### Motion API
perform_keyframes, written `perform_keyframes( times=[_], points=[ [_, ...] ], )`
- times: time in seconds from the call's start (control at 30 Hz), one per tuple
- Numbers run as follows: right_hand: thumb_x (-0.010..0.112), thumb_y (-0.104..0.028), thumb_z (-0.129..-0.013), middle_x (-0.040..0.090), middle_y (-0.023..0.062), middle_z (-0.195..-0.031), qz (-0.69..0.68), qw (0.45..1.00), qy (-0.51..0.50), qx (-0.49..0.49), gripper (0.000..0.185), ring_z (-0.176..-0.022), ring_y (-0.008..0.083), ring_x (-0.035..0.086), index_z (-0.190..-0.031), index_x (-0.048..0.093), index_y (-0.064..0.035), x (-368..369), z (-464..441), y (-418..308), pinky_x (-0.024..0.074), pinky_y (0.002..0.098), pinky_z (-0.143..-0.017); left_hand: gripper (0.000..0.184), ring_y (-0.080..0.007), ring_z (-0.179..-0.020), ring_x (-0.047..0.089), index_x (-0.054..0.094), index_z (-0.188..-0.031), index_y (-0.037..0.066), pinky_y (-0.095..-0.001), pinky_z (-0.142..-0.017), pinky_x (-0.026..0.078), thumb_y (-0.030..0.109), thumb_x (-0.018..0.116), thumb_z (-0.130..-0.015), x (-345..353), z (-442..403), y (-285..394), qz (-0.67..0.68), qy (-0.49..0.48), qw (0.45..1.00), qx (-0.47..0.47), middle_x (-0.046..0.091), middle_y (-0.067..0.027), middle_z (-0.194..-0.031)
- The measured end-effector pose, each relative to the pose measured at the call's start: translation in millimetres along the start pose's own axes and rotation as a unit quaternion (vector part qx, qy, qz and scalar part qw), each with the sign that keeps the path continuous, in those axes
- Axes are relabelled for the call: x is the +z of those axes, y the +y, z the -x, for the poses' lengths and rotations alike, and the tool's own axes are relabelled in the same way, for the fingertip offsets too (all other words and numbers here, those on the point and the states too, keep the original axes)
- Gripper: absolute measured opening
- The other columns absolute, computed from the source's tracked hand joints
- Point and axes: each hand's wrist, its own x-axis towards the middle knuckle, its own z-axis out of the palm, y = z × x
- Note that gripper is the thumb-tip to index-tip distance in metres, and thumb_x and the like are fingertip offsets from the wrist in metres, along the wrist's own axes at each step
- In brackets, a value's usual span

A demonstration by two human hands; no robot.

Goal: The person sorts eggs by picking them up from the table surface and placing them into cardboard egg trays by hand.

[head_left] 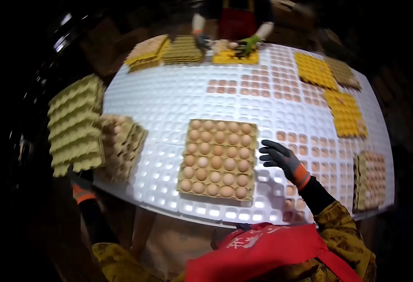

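Observation:
A full pulp tray of brown eggs (217,157) lies flat on the white table of moulded cups (164,105). Just right of it, my gloved right hand (281,160) hovers with its fingers apart, holding nothing. At the far left my gloved left hand (79,181) is at the lower edge of a stack of olive pulp trays (76,124); its fingers are mostly hidden in shadow and under the stack. Between that stack and the full tray stands a tilted pile of egg trays (122,141).
Across the table, a person's gloved hands (249,44) work at a yellow tray (223,57). Tray stacks (183,49) stand at the far left edge. Yellow trays (345,113) and an egg-tray stack (370,181) line the right. Loose eggs (263,82) sit in table cups.

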Motion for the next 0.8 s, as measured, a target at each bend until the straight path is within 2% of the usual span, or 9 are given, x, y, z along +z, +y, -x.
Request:
perform_keyframes(
  times=[0.2,0.33,0.43,0.5,0.57,0.6,0.63,0.7,0.8],
  points=[
    [0.062,-0.031,-0.099,0.067,0.0043,-0.119,-0.007,0.986,0.145,0.080,0.046,-0.098,0.0152,0.067,-0.140,0.055,-0.0098,-45,92,48,0.0563,0.0314,-0.080,0.052,-0.0277,-0.127,0.052,0.041,-0.146,0.006,-0.0394,-0.107,0.043,0.024,0.051,-0.099,5,-85,-29,-0.245,0.061,0.967,0.041,0.052,-0.0138,-0.141],
    [0.061,-0.032,-0.100,0.068,0.0041,-0.115,0.065,0.973,0.195,0.107,0.045,-0.097,0.0103,0.064,-0.139,0.056,-0.0123,-74,166,48,0.0528,0.0294,-0.080,0.052,-0.0295,-0.129,0.051,0.042,-0.148,0.005,-0.0400,-0.111,0.040,0.028,0.043,-0.102,29,-50,-58,-0.554,0.137,0.781,0.253,0.049,-0.0144,-0.146],
    [0.060,-0.029,-0.100,0.069,0.0067,-0.118,0.180,0.959,0.219,0.012,0.044,-0.105,0.0123,0.063,-0.139,0.056,-0.0106,-102,218,51,0.0507,0.0301,-0.090,0.053,-0.0309,-0.131,0.050,0.043,-0.149,0.005,-0.0405,-0.114,0.037,0.032,0.037,-0.104,83,18,-99,-0.585,0.071,0.688,0.424,0.047,-0.0149,-0.150],
    [0.062,-0.022,-0.098,0.068,0.0081,-0.121,0.200,0.942,0.270,0.025,0.041,-0.112,0.0141,0.062,-0.137,0.058,-0.0091,-127,262,32,0.0491,0.0302,-0.096,0.054,-0.0319,-0.133,0.050,0.043,-0.150,0.005,-0.0408,-0.116,0.035,0.034,0.032,-0.106,147,73,-175,-0.490,-0.109,0.805,0.315,0.045,-0.0152,-0.152],
    [0.062,-0.018,-0.098,0.068,0.0086,-0.123,0.231,0.922,0.310,0.002,0.039,-0.114,0.0144,0.062,-0.135,0.060,-0.0082,-180,302,11,0.0488,0.0304,-0.097,0.052,-0.0237,-0.123,0.057,0.046,-0.145,-0.003,-0.0357,-0.105,0.046,0.030,0.042,-0.105,265,158,-275,-0.344,-0.180,0.920,-0.058,0.057,-0.0147,-0.138],
    [0.062,-0.015,-0.097,0.068,0.0085,-0.122,0.257,0.893,0.369,-0.014,0.037,-0.112,0.0151,0.062,-0.133,0.061,-0.0077,-224,324,5,0.0491,0.0306,-0.096,0.048,-0.0225,-0.119,0.060,0.044,-0.147,-0.002,-0.0346,-0.101,0.049,0.020,0.044,-0.104,321,258,-313,-0.409,-0.310,0.858,0.003,0.057,-0.0133,-0.137],
    [0.062,-0.013,-0.096,0.068,0.0084,-0.122,0.281,0.860,0.425,-0.029,0.035,-0.110,0.0157,0.063,-0.131,0.063,-0.0071,-278,350,1,0.0493,0.0308,-0.096,0.048,-0.0231,-0.115,0.063,0.051,-0.142,-0.001,-0.0340,-0.096,0.052,0.027,0.049,-0.103,360,317,-356,-0.283,-0.349,0.883,-0.137,0.062,-0.0143,-0.130],
    [0.063,-0.014,-0.096,0.069,0.0095,-0.119,0.324,0.768,0.547,-0.075,0.031,-0.107,0.0171,0.063,-0.126,0.065,-0.0058,-383,406,-12,0.0499,0.0329,-0.094,0.047,-0.0220,-0.110,0.064,0.051,-0.141,-0.002,-0.0348,-0.094,0.053,0.027,0.050,-0.104,444,436,-406,-0.253,-0.472,0.811,-0.236,0.065,-0.0137,-0.124],
    [0.063,-0.017,-0.098,0.069,0.0074,-0.118,0.326,0.729,0.600,-0.055,0.030,-0.107,0.0160,0.063,-0.126,0.065,-0.0061,-529,467,1,0.0502,0.0308,-0.092,0.045,-0.0209,-0.110,0.064,0.052,-0.141,-0.001,-0.0337,-0.092,0.053,0.025,0.053,-0.104,520,551,-495,-0.252,-0.546,0.725,-0.337,0.064,-0.0126,-0.126]
  ],
)
